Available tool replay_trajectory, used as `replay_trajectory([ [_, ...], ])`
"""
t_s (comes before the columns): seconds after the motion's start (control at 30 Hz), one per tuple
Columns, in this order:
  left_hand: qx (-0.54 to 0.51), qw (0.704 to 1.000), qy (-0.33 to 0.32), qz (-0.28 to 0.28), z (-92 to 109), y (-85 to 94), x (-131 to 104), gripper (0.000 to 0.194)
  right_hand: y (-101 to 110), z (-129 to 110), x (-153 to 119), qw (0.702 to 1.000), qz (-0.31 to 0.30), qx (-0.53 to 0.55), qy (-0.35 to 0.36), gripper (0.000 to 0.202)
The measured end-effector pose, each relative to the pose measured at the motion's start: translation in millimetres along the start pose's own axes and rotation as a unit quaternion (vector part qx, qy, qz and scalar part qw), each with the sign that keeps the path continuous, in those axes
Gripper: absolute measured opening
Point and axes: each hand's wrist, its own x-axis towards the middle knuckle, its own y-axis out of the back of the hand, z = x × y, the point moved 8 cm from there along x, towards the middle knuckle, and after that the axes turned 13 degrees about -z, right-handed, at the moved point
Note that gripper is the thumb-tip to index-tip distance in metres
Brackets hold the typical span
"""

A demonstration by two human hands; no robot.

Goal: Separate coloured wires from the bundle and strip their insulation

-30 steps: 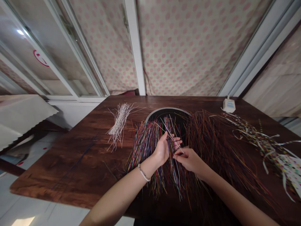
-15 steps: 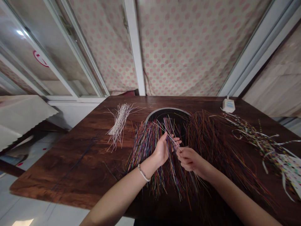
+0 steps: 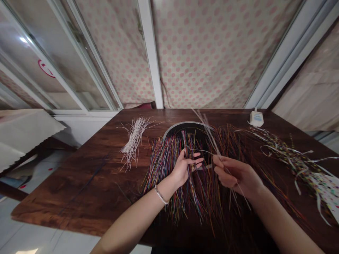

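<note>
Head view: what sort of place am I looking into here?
Probably a room in a home, or perhaps a small workshop: there is a dark wooden table, a polka-dot curtain among white frames, and a pale cloth draped over other furniture.

We count two hands, one left hand (image 3: 182,170) and one right hand (image 3: 239,173), and one bracelet (image 3: 160,195). On one wooden table (image 3: 76,173) we find one bundle of white wires (image 3: 134,135) at far left, one round tray (image 3: 182,124) and, at far right, one white block (image 3: 256,118). The coloured wires (image 3: 162,158) are too many, so we cannot count them.
</note>
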Motion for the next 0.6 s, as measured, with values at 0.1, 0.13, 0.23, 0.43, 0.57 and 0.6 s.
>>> replay_trajectory([
  [0.1,0.003,1.0,-0.008,0.002,1,1.7,1,0.071,7,-14,-8,0.998,0.04,-0.023,0.038,0.013],
  [0.13,0.001,1.0,-0.008,-0.001,1,1.9,1,0.07,8,-19,-11,0.997,0.05,-0.028,0.057,0.013],
  [0.23,0.0,1.0,-0.001,-0.015,-1,1.1,2,0.05,10,-30,-17,0.991,0.065,-0.031,0.108,0.013],
  [0.43,0.001,1.0,0.004,-0.024,-3,1.0,2,0.026,8,-53,-32,0.967,0.11,-0.04,0.225,0.019],
  [0.57,-0.02,0.999,0.011,-0.032,-4,1.2,3,0.026,10,-71,-46,0.944,0.145,-0.058,0.292,0.013],
  [0.6,-0.024,0.999,0.012,-0.034,-4,0.7,3,0.028,11,-70,-44,0.948,0.147,-0.069,0.274,0.011],
])
